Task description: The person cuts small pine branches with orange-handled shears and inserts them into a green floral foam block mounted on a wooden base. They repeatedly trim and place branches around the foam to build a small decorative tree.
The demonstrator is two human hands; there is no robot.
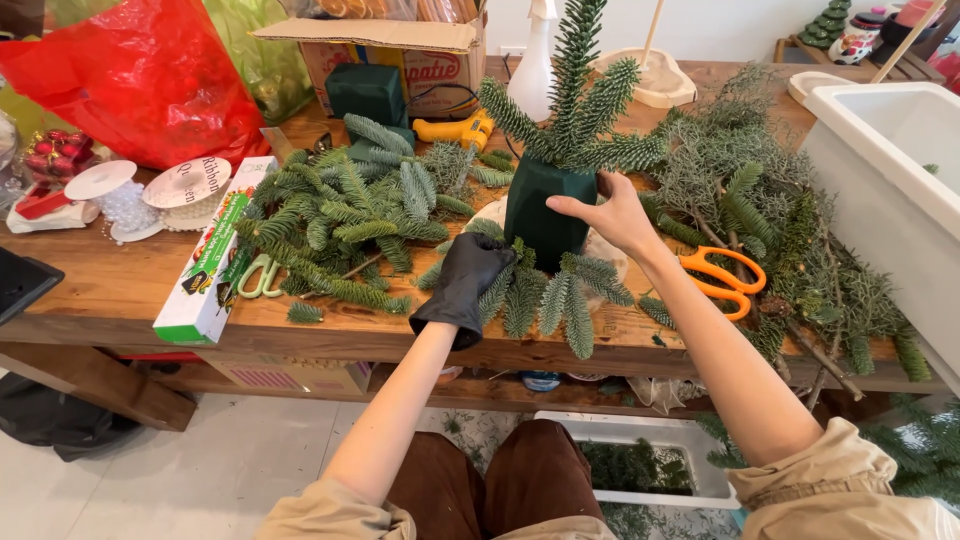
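Brown-trousered knees and beige rolled sleeves fill the bottom edge, with a white tray of clippings [640, 465] seen on the floor beneath the surface [110, 290]. Just above, the left hand [465, 280], black-gloved, is laid knuckles-up on the fir sprigs [560, 295] fanned along the near edge, fingers curled loosely; whether a stem is pinched underneath cannot be told. Beyond it the bare right hand [612, 215] is pressed with spread fingers against the right flank of the dark green foam block [542, 215], which stands upright near the middle of the surface, a little toward the near edge. Its long axis is judged vertical, continued by the tall fir tips [580, 95] stuck into its top and pointing up and slightly away. The block is judged light and crumbly, easily dented, so a flat-palmed hold low on the sides is suggested rather than fingertip pressure; the needled stems look springy and prickly, best taken by the bare woody ends. Orange scissors [725, 280] lie just right of the wrist, green-handled scissors [258, 275] and a long carton [210, 255] to the left among cut branches [340, 215]. Farther back are noted a second foam block [368, 92], a yellow glue gun [455, 130], a white spray bottle [535, 60], a red bag [140, 75] and a white tub [890, 170].
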